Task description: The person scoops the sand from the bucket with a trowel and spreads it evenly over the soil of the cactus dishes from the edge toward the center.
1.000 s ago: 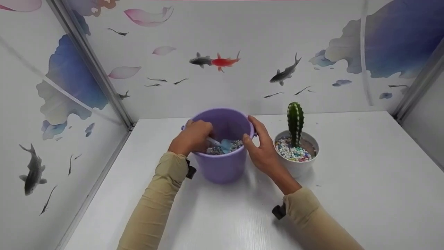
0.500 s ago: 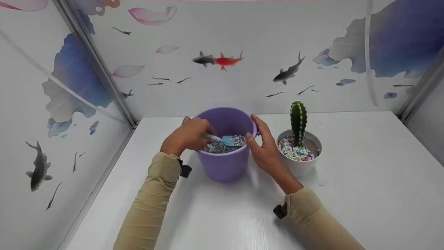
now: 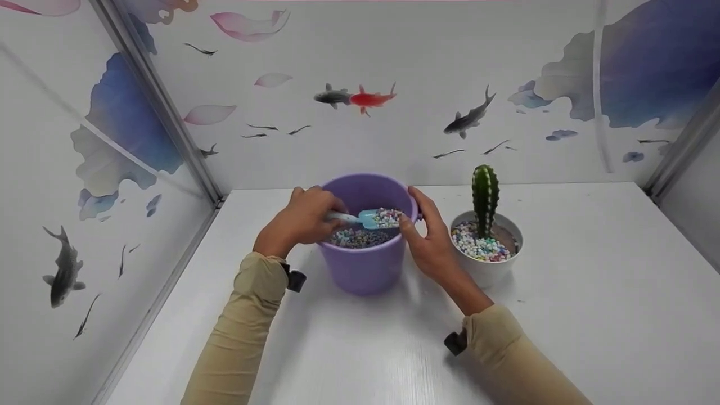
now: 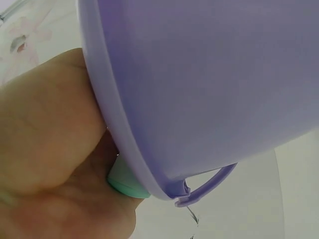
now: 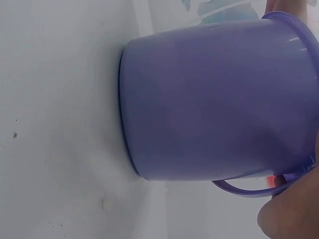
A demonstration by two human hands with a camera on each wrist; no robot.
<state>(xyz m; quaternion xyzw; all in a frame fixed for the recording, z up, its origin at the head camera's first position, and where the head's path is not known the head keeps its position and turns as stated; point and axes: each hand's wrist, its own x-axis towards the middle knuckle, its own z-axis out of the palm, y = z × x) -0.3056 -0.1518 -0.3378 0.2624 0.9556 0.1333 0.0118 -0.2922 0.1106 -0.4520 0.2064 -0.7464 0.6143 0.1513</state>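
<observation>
In the head view a purple bucket (image 3: pixel 363 273) stands upright on the white table, with many small coloured pebbles (image 3: pixel 360 238) inside. My left hand (image 3: pixel 304 216) grips the pale handle of a small blue shovel (image 3: pixel 368 219) over the bucket's mouth. Multicoloured pebbles fill the shovel's blade. My right hand (image 3: pixel 433 244) holds the bucket's right rim, thumb toward the near side. The left wrist view shows the shovel's green-tipped handle end (image 4: pixel 128 180) partly hidden behind the bucket's rim. In the right wrist view, my right hand (image 5: pixel 294 214) is beside the bucket's handle (image 5: pixel 244 191).
Just right of the bucket stands a white pot (image 3: pixel 486 273) with a green cactus (image 3: pixel 485 199). Coloured pebbles cover part of its surface; a brown patch shows at right. A fish-painted wall (image 3: pixel 360 146) rises behind the table, another panel at left.
My left hand has lifted the shovel up out of the pebbles and levelled it, and its blade now carries a load. The right hand stays on the bucket's rim.
</observation>
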